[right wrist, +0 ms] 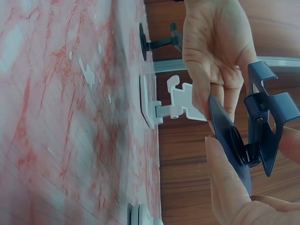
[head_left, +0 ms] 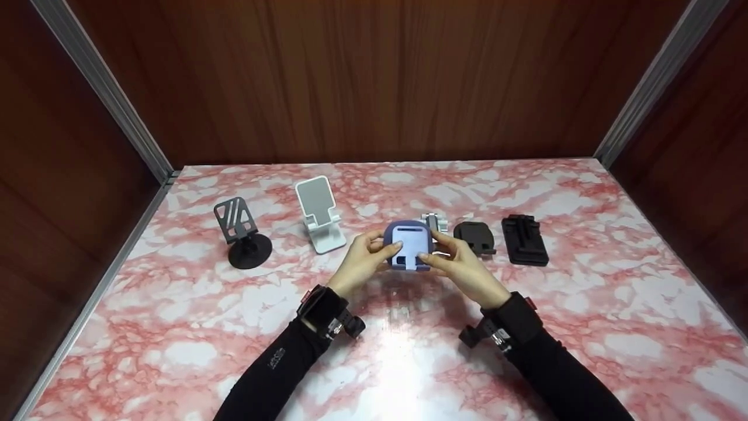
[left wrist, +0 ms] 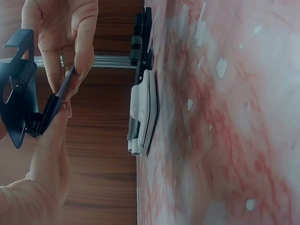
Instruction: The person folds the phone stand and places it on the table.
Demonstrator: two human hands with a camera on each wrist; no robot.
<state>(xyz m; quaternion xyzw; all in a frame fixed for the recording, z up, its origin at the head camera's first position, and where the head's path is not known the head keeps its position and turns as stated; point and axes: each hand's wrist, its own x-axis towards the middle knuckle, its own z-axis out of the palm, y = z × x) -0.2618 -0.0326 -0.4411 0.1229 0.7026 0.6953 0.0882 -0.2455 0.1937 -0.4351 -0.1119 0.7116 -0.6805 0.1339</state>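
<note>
A purple-blue folding phone stand (head_left: 411, 242) is held up between both hands, above the tabletop. On its left edge my left hand (head_left: 363, 261) pinches it, the thumb lying across the front. My right hand (head_left: 466, 270) grips the opposite side, with its thumb near the lower lip. Seen side-on in the right wrist view, the stand (right wrist: 269, 105) has its backplate and its base folded partly apart at the hinge. The left wrist view shows the fingers of both hands along the base's edge.
An upright black phone stand (head_left: 250, 251) and an upright white one (head_left: 317, 202) stand on the left. Behind the held stand, a folded white stand (head_left: 437, 222) is partly hidden. Two black folded stands (head_left: 474, 237) lie to the right on the marbled table (head_left: 584, 304). Wooden walls enclose the table.
</note>
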